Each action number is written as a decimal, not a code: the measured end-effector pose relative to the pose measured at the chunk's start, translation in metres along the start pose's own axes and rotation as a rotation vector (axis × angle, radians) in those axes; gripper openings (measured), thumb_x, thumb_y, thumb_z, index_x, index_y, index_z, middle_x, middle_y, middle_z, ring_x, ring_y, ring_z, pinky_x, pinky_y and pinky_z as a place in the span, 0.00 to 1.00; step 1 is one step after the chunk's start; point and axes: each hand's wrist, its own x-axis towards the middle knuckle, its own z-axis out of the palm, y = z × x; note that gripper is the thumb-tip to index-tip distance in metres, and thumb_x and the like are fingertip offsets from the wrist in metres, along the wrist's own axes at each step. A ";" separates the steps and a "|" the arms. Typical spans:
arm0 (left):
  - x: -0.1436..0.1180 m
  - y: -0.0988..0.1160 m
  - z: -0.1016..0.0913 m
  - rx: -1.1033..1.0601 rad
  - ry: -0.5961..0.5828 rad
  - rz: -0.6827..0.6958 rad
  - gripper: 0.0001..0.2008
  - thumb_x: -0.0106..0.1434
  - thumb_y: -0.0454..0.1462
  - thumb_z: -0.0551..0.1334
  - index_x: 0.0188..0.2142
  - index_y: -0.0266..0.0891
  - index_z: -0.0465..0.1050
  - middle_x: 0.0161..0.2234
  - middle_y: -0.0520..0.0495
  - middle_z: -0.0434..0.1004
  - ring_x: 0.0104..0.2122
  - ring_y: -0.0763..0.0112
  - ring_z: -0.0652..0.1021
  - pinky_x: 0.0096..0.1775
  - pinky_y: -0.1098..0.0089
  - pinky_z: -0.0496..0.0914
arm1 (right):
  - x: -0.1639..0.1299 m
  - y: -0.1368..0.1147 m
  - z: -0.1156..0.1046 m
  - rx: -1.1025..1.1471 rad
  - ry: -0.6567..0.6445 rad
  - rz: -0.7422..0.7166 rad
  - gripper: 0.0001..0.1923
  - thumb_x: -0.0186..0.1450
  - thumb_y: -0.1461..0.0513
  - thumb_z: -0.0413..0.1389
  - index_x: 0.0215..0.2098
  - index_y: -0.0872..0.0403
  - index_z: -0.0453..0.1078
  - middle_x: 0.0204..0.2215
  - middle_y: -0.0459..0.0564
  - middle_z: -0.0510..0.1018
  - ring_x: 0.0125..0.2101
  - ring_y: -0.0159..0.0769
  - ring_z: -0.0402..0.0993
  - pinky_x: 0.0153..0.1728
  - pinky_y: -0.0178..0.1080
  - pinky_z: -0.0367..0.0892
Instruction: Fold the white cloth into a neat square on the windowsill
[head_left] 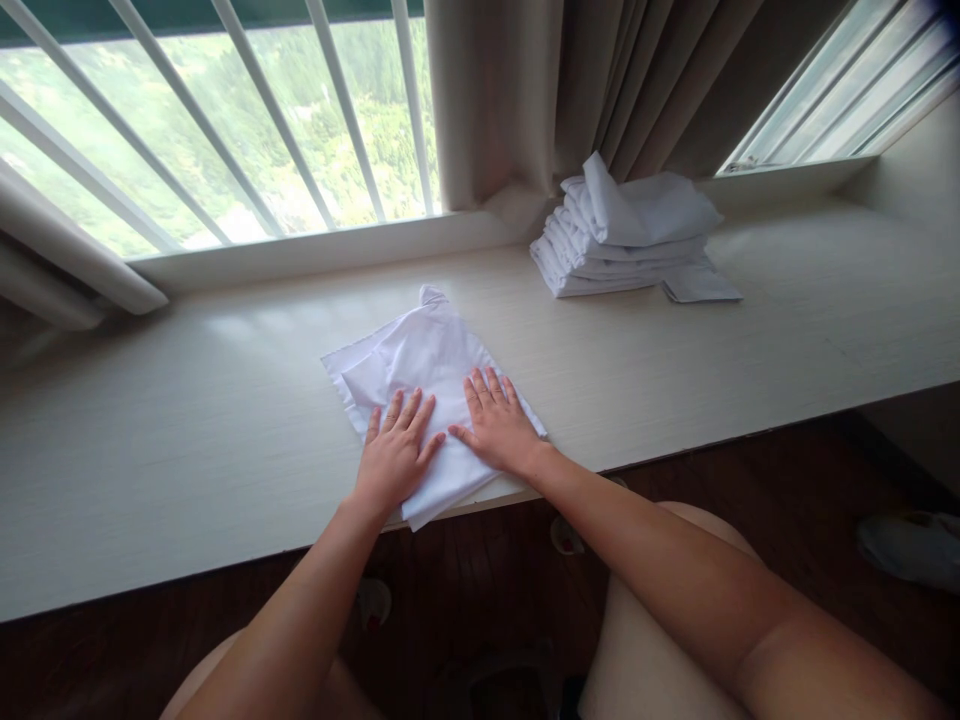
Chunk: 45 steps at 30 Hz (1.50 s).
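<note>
A white cloth (424, 360) lies partly folded on the pale window ledge (187, 430), its near corner hanging over the front edge. My left hand (395, 452) rests flat on the cloth's near left part, fingers together and extended. Beside it, my right hand (499, 425) presses flat on the cloth's near right part. Neither hand grips anything. A stack of folded white cloths (626, 235) sits farther back to the right, against the curtain.
A beige curtain (600, 90) hangs behind the stack. White window bars (262, 110) run along the back left. Below the ledge is dark wooden floor (750, 480), with a shoe (911, 545) at the right.
</note>
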 end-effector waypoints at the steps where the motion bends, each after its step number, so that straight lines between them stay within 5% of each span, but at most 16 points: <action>1: 0.000 -0.002 0.003 0.002 0.001 -0.009 0.33 0.75 0.55 0.46 0.75 0.51 0.50 0.76 0.51 0.47 0.76 0.53 0.48 0.73 0.41 0.49 | 0.000 0.000 0.001 0.001 0.002 0.002 0.48 0.74 0.39 0.44 0.77 0.66 0.44 0.76 0.64 0.38 0.77 0.58 0.32 0.76 0.60 0.35; 12: -0.005 -0.001 0.005 0.000 0.016 -0.052 0.35 0.73 0.56 0.49 0.75 0.53 0.51 0.77 0.50 0.44 0.76 0.46 0.46 0.72 0.39 0.50 | 0.003 -0.019 -0.010 0.001 0.013 0.060 0.45 0.75 0.42 0.43 0.77 0.64 0.46 0.76 0.65 0.44 0.76 0.63 0.37 0.73 0.67 0.38; 17: -0.006 -0.004 0.009 -0.015 -0.006 -0.043 0.34 0.73 0.44 0.51 0.76 0.47 0.47 0.77 0.52 0.44 0.77 0.50 0.43 0.74 0.43 0.46 | 0.002 -0.056 -0.011 0.061 0.009 -0.216 0.39 0.77 0.45 0.35 0.78 0.56 0.42 0.76 0.54 0.43 0.77 0.46 0.37 0.75 0.62 0.34; 20: -0.007 -0.005 0.009 -0.038 -0.011 -0.047 0.35 0.72 0.42 0.52 0.76 0.48 0.46 0.77 0.53 0.44 0.77 0.51 0.43 0.74 0.45 0.45 | 0.007 -0.061 -0.003 0.083 -0.043 -0.213 0.40 0.77 0.43 0.33 0.78 0.58 0.40 0.77 0.55 0.41 0.77 0.47 0.38 0.76 0.59 0.37; 31: -0.008 -0.003 0.006 -0.033 0.013 -0.046 0.35 0.73 0.58 0.49 0.75 0.53 0.51 0.77 0.52 0.43 0.76 0.47 0.45 0.73 0.40 0.48 | 0.024 0.002 0.005 -0.056 -0.017 -0.038 0.45 0.75 0.40 0.36 0.77 0.64 0.44 0.76 0.61 0.41 0.77 0.50 0.38 0.77 0.54 0.37; 45: -0.010 -0.006 0.010 -0.023 0.023 -0.046 0.34 0.73 0.57 0.48 0.75 0.55 0.51 0.77 0.54 0.44 0.76 0.50 0.45 0.73 0.42 0.50 | 0.037 0.022 -0.004 -0.081 -0.110 0.189 0.48 0.74 0.37 0.33 0.78 0.60 0.36 0.76 0.55 0.33 0.77 0.44 0.35 0.76 0.57 0.39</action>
